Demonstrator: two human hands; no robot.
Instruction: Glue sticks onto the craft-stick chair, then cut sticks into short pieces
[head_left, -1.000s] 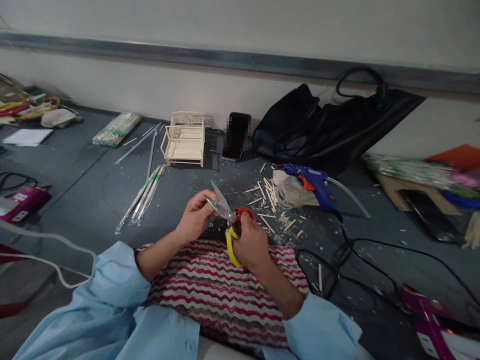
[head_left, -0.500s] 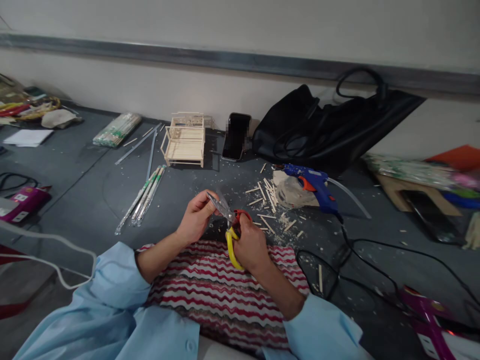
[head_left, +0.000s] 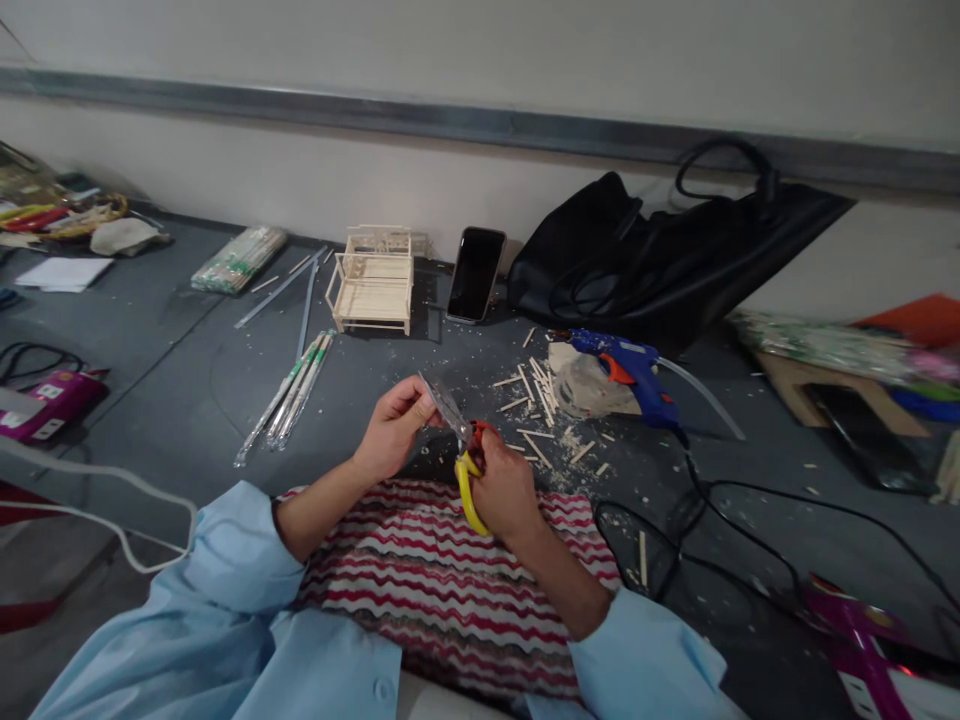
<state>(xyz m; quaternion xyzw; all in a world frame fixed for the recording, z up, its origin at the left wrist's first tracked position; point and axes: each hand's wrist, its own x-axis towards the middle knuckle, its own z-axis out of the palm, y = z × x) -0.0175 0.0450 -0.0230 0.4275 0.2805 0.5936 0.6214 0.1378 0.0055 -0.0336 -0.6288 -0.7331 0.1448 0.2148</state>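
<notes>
My right hand (head_left: 507, 490) is wrapped round the handles of a pair of scissors (head_left: 447, 404), one handle yellow and the other red. The blades point up and to the left, nearly together. Beside the blade tips, the fingers of my left hand (head_left: 396, 425) are pinched together; whatever is between them is too small to make out. Short cut sticks (head_left: 541, 388) lie scattered just right of the scissors among wood crumbs. A small wooden stick model (head_left: 373, 290) with rails stands farther back on the dark table (head_left: 187, 390).
A blue glue gun (head_left: 628, 370) lies to the right, its black cable running across the table. Behind are a propped phone (head_left: 476, 275) and a black bag (head_left: 600, 260). Wrapped stick bundles (head_left: 289, 395) lie left. Purple power strips (head_left: 52, 405) sit at the side. Striped cloth (head_left: 442, 590) covers my lap.
The scissor blades have come closer together beside my left fingertips. Both hands stay in nearly the same place, and the view has shifted slightly.
</notes>
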